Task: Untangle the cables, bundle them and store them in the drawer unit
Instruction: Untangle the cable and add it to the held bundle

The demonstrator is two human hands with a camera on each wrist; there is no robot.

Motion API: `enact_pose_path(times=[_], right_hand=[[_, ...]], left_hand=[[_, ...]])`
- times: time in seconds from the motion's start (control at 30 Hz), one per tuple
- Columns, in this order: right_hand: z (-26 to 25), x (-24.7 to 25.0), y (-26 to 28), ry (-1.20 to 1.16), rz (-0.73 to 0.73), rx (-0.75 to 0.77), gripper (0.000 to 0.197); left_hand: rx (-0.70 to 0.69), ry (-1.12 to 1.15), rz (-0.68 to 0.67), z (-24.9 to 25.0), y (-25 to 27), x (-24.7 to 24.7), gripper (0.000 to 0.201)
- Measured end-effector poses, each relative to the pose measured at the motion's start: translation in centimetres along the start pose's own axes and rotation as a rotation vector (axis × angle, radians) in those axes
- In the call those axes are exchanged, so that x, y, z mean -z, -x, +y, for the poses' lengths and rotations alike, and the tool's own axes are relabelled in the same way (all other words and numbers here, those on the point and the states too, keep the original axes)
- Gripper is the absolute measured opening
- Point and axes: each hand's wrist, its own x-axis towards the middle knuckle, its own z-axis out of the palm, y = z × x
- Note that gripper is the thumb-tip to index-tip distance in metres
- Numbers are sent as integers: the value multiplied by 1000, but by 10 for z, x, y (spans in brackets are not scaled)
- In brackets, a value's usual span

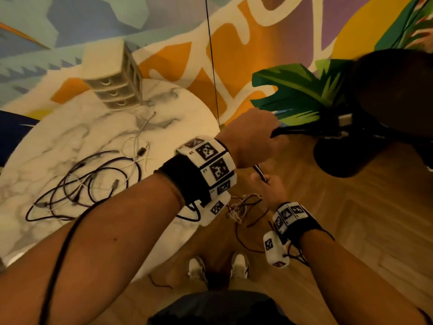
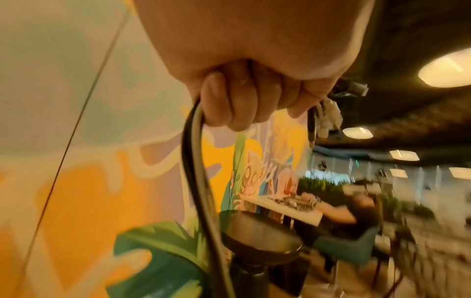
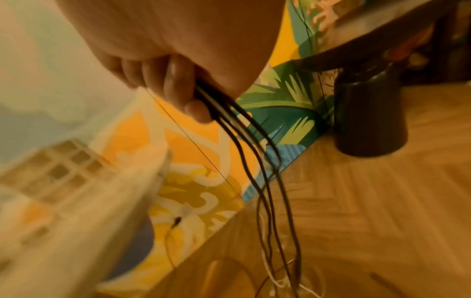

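My left hand (image 1: 251, 137) is raised to the right of the round marble table (image 1: 58, 141), fist curled round a black cable (image 2: 196, 181). Pale plug ends (image 2: 327, 115) stick out past its knuckles. Just below it, my right hand (image 1: 269, 186) grips several dark cables (image 3: 254, 161) that hang down in thin strands toward the floor, with a loose dark and white tangle (image 1: 243, 207) dangling under the wrists. A second tangle of purple, black and white cables (image 1: 89, 181) lies on the table. The white drawer unit (image 1: 114, 83) stands at the table's far edge, drawers closed.
A dark round side table (image 1: 393, 95) on a thick black pedestal (image 1: 339, 158) stands close on the right, against the painted mural wall. A thin black cord (image 1: 212, 59) hangs down the wall. Wooden floor and my shoes (image 1: 239, 266) are below.
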Motion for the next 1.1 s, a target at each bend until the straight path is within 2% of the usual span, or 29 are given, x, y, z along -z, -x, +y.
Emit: enact_pose_path(times=[0.1, 0.17, 0.3, 0.37, 0.47, 0.5, 0.57, 0.63, 0.67, 0.73, 0.83, 0.9, 0.97, 1.03, 1.1], right_hand=[[13, -4, -9, 34, 52, -63, 46], [25, -6, -14, 11, 56, -153, 39], [60, -2, -16, 70, 75, -361, 42], [72, 1, -17, 19, 97, -471, 34], [73, 7, -19, -59, 97, -612, 40], [71, 9, -24, -106, 116, -637, 40], [62, 16, -30, -437, 178, -706, 43], [56, 25, -39, -813, 340, -681, 42], [57, 28, -42, -877, 411, -643, 39], [61, 34, -42, -710, 431, -617, 31], [87, 39, -39, -190, 303, -598, 29], [105, 40, -35, 54, 221, -561, 36], [112, 45, -30, 204, 125, -533, 29], [117, 48, -30, 272, 11, -492, 18], [114, 50, -32, 264, -134, -393, 21]], left_hand=[[-82, -377, -34, 6, 3, 17, 43], [-135, -497, 9, 9, 3, 26, 41], [-142, -644, 90, 13, 3, 48, 32], [-135, -668, 139, 14, 2, 57, 31], [-146, -667, 169, 19, -1, 60, 33], [-149, -682, 158, 20, -3, 58, 34], [-150, -698, 146, 21, -5, 53, 34], [-140, -677, 162, 19, -8, 54, 35], [-138, -653, 177, 17, -10, 55, 36], [-132, -610, 209, 15, -14, 57, 40], [-155, -490, 271, 11, -16, 49, 36], [-156, -299, 323, 6, -14, 40, 30], [-125, -44, 378, 0, -14, 28, 33], [-61, 226, 407, -1, -14, 15, 44], [30, 489, 399, 0, -17, 0, 52]])
